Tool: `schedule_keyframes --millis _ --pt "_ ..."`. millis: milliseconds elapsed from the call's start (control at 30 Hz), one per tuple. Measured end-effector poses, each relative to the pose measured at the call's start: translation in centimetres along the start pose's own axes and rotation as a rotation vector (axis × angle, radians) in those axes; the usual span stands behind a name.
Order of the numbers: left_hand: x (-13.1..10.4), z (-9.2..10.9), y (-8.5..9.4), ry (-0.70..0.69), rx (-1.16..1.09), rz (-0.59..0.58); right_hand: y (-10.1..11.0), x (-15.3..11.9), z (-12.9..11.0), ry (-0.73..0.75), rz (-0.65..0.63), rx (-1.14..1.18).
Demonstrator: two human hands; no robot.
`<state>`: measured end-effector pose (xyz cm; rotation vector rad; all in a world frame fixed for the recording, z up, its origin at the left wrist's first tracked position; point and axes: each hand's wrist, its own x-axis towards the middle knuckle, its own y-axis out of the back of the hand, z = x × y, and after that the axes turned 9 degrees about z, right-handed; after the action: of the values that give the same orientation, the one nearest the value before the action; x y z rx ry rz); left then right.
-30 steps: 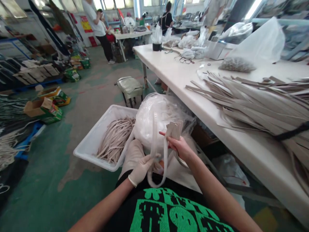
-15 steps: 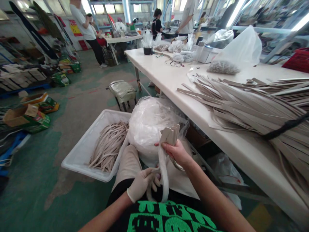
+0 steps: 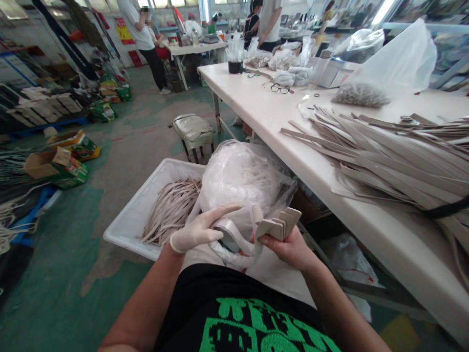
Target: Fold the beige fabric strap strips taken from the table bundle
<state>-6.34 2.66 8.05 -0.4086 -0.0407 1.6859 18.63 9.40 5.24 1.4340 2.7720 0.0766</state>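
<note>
My left hand [image 3: 198, 231], in a pale glove, is over my lap with fingers stretched out and thumb apart. A looped light strap [image 3: 230, 230] lies at the gap between its thumb and fingers, not gripped. In my right hand [image 3: 293, 248] is a bundle of beige strips [image 3: 280, 226], their squared ends fanned out above the fingers. The strap curves from beside my left hand toward this bundle. Behind both hands bulges a large clear plastic bag [image 3: 238, 176] with pale contents.
A white bin [image 3: 135, 210] with loose beige strips [image 3: 172, 205] stands at left. The long white table [image 3: 256, 107] on the right bears a heap of strips [image 3: 366, 151], glasses [image 3: 280, 89] and bags. A stool [image 3: 193, 129] stands ahead; people are farther back.
My left hand has risen and moved left, its fingers opening from the strap. My right hand has moved slightly right and down, tilting the bundle. The view has shifted a little.
</note>
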Motion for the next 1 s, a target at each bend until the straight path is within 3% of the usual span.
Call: schedule_keyframes --millis 67,133,200,333,533,667,833,933,1000 --pt "0.2 1.5 -0.1 -0.116 0.099 -0.066 0.0 -0.2 -0.6 0.044 0.005 -0.098" --pt "0.5 2.0 -0.7 -0.193 0.132 0.001 -0.4 -0.2 -1.0 0.110 -0.026 -0.204" --pt "0.8 1.6 -1.7 -0.230 0.186 0.067 -0.8 -0.1 -1.3 0.180 -0.077 -0.262" --pt "1.3 -0.1 -3.6 -0.267 0.335 0.002 -1.6 0.2 -1.3 0.248 -0.114 -0.293" --pt "1.4 -1.3 -5.2 -0.297 0.307 0.056 -1.6 0.5 -1.0 0.323 -0.119 -0.277" --pt "1.8 -1.8 -5.2 -0.456 0.415 0.215 -1.7 0.6 -0.6 0.298 -0.129 -0.276" --pt "2.4 -2.0 -3.9 -0.682 0.484 0.373 -1.7 0.4 0.4 0.233 -0.203 -0.247" --pt "2.6 -2.1 -3.4 -0.703 0.433 0.425 -1.8 0.1 1.1 0.180 -0.211 -0.223" --pt "2.7 -2.4 -3.4 -0.622 0.337 0.429 -1.7 0.0 1.5 0.137 -0.207 -0.199"
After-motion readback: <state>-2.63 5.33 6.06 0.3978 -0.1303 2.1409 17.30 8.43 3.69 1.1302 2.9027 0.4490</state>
